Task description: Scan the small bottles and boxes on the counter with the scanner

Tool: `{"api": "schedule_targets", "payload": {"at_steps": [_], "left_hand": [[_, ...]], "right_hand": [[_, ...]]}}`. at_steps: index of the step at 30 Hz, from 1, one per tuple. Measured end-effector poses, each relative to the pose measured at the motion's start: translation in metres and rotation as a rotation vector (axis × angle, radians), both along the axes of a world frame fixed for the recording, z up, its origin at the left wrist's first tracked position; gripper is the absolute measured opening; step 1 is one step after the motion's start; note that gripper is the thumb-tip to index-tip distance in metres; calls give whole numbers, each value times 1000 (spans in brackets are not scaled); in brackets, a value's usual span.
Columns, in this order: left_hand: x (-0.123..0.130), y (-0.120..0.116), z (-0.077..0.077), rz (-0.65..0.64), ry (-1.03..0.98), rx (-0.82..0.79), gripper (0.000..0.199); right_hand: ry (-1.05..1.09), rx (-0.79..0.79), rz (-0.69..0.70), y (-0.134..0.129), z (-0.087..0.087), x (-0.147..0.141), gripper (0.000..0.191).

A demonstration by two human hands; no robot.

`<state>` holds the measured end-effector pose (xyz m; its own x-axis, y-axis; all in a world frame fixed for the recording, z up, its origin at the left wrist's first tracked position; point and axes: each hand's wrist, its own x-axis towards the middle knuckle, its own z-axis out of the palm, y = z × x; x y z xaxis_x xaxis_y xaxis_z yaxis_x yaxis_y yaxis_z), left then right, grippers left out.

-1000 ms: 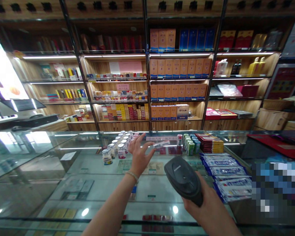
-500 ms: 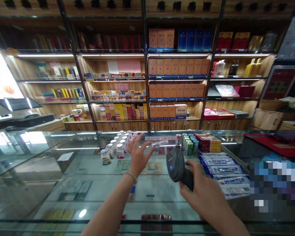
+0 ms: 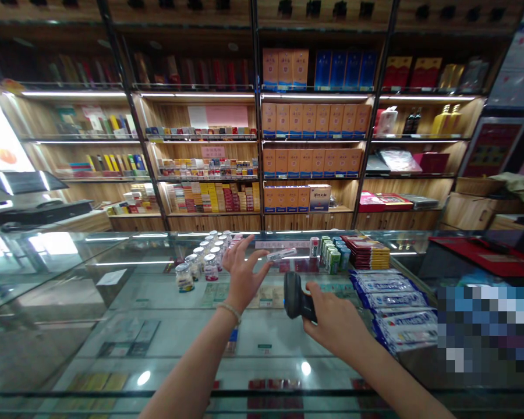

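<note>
My left hand (image 3: 243,276) pinches one end of a slim white packet (image 3: 283,254) between thumb and index finger, its other fingers raised. The packet is slightly tilted above the glass counter (image 3: 166,326); its print is too small to read. My right hand (image 3: 332,311) is wrapped round the handle of a black barcode scanner (image 3: 293,295), a little below and right of the packet. The scanner's head points leftward, with a small blue light at its edge. Just left of my left hand stand rows of small white-capped jars (image 3: 210,267).
Green and blue tubes (image 3: 334,261), a lone red-and-white tube (image 3: 314,247), red packets (image 3: 367,252) and blue-and-white packages (image 3: 395,297) sit on the counter's right. Boxed goods fill the wall shelves (image 3: 314,120) beyond. A dark machine (image 3: 48,212) stands far left.
My right hand has moved the barcode scanner left and turned its head away from me, toward the left. The left hand still holds the packet in nearly the same place.
</note>
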<state>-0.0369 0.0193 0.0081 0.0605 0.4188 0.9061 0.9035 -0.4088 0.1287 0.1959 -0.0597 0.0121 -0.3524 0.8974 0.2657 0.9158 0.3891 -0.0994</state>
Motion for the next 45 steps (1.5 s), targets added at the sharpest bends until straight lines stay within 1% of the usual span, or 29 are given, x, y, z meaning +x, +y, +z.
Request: {"api": "schedule_targets", "payload": {"at_steps": [5, 10, 17, 25, 29, 32, 35, 37, 42, 45], "left_hand": [[0, 0, 0, -17, -8, -12, 14], [0, -1, 1, -18, -5, -8, 14], [0, 0, 1, -25, 15, -1, 14], [2, -2, 1, -21, 2, -14, 14], [2, -2, 0, -20, 0, -14, 15], [1, -1, 0, -30, 5, -24, 15], [1, -1, 0, -37, 15, -15, 14], [1, -2, 1, -35, 14, -7, 14], [2, -3, 1, -18, 1, -20, 15], [3, -2, 1, -25, -4, -25, 15]], "right_hand": [[-54, -23, 28, 4, -4, -7, 48], [-56, -54, 72, 4, -7, -13, 50], [-72, -62, 68, 4, -11, -13, 56], [-72, 31, 113, 8, -22, -12, 60], [-52, 59, 111, 9, -27, -11, 61], [-24, 127, 127, 12, -33, -9, 63], [-3, 221, 158, 16, -39, -8, 72], [-3, 251, 165, 17, -41, -8, 80], [-27, 222, 171, 18, -38, -7, 90], [-9, 223, 191, 22, -28, -2, 95]]}}
